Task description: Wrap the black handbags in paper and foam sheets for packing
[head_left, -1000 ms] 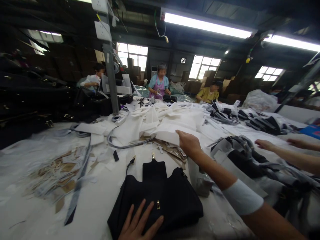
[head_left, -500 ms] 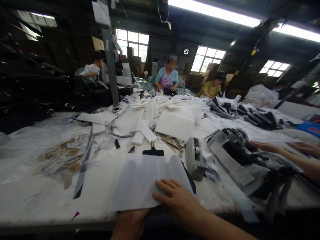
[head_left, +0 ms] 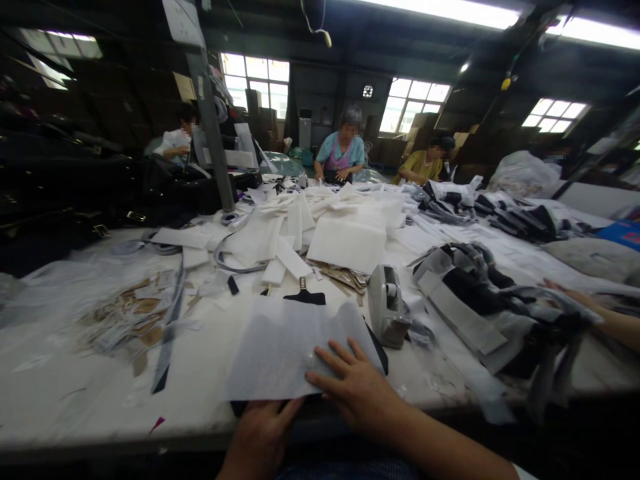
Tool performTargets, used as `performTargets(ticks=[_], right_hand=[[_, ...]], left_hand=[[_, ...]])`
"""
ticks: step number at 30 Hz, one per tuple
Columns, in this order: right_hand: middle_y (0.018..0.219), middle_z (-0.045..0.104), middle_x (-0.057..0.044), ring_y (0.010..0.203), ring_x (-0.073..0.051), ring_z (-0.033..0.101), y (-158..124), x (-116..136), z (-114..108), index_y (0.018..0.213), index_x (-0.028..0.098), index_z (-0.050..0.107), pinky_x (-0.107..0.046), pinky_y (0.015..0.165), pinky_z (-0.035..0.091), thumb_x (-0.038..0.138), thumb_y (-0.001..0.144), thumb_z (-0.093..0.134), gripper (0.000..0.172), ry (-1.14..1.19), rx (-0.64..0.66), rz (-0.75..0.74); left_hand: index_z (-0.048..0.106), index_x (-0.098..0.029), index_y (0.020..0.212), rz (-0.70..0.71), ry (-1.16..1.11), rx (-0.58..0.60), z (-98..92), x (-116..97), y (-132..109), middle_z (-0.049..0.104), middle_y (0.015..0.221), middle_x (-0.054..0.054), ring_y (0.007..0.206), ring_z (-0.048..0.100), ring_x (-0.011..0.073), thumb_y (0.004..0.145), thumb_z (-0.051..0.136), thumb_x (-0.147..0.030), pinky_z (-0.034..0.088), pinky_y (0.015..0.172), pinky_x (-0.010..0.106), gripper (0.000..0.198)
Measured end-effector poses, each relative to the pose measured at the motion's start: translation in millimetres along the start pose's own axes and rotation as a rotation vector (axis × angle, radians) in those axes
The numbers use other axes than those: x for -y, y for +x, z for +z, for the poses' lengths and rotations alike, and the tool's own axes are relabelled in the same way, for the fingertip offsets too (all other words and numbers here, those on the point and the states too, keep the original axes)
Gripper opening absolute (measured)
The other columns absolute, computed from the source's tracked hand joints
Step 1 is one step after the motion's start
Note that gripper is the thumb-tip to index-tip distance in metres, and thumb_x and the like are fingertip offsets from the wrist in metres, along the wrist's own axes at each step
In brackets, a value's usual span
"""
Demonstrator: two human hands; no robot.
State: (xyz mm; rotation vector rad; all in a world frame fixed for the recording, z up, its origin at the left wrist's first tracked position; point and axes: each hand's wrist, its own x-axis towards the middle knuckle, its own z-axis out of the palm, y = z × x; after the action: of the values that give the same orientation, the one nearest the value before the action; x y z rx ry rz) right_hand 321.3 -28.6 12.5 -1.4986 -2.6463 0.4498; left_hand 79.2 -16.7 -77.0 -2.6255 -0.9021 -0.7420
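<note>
Right hand (head_left: 357, 387) is palm down on the white sheet (head_left: 273, 343), fingers spread; that's what I get on my remote feed. Left hand (head_left: 260, 433) sits lower and to its left, at the sheet's near edge, thumb along that edge, fingers mostly out of sight; can't tell if it pinches anything.

Bag (head_left: 379, 350) is under the sheet, just ahead of both hands. I see its dark side beyond the right hand, plus the flap (head_left: 306, 298) and clasp (head_left: 303, 283) sticking out past the far edge.

Progress, my call: sheet laid over most of the bag, so that part looks done. Not done as far as I can see: flap end and right side bare, no fold or tuck along the edges. Glossy patch (head_left: 310, 360) just beside the right fingers; too blurred for me to say if it's tape.

Dispenser (head_left: 387, 310) stands ahead and right of the right hand, near the bag, neither hand on it. Spare sheets (head_left: 347, 243) heaped farther ahead, card scraps (head_left: 345, 275) between. Strap bundle (head_left: 475, 300) well off to the right.
</note>
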Motion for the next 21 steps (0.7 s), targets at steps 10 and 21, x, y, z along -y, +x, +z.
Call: performTargets(ticks=[10, 21], right_hand=[[0.154, 0.038, -0.008, 0.141, -0.038, 0.033, -2.5, -6.0, 4.0, 0.142, 0.037, 0.047, -0.068, 0.112, 0.019, 0.038, 0.099, 0.046, 0.043, -0.006, -0.054, -0.048], [0.155, 0.037, -0.006, 0.143, -0.037, 0.03, -8.0, -6.2, -1.4, 0.142, 0.04, 0.046, -0.068, 0.113, 0.015, 0.042, 0.098, 0.049, 0.044, 0.066, -0.082, -0.048]], left_hand=[[0.066, -0.017, 0.106, 0.068, -0.022, 0.012, -98.9, 1.3, 59.2, 0.069, 0.072, 0.0, 0.057, 0.062, 0.0154, 0.097, 0.047, -0.021, 0.048, 0.053, 0.03, 0.021], [0.046, -0.021, 0.143, 0.081, 0.167, 0.278, -17.6, 41.9, 57.8, 0.056, 0.139, 0.016, 0.127, 0.054, 0.0336, 0.098, 0.045, -0.046, 0.042, 0.102, 0.06, 0.051]])
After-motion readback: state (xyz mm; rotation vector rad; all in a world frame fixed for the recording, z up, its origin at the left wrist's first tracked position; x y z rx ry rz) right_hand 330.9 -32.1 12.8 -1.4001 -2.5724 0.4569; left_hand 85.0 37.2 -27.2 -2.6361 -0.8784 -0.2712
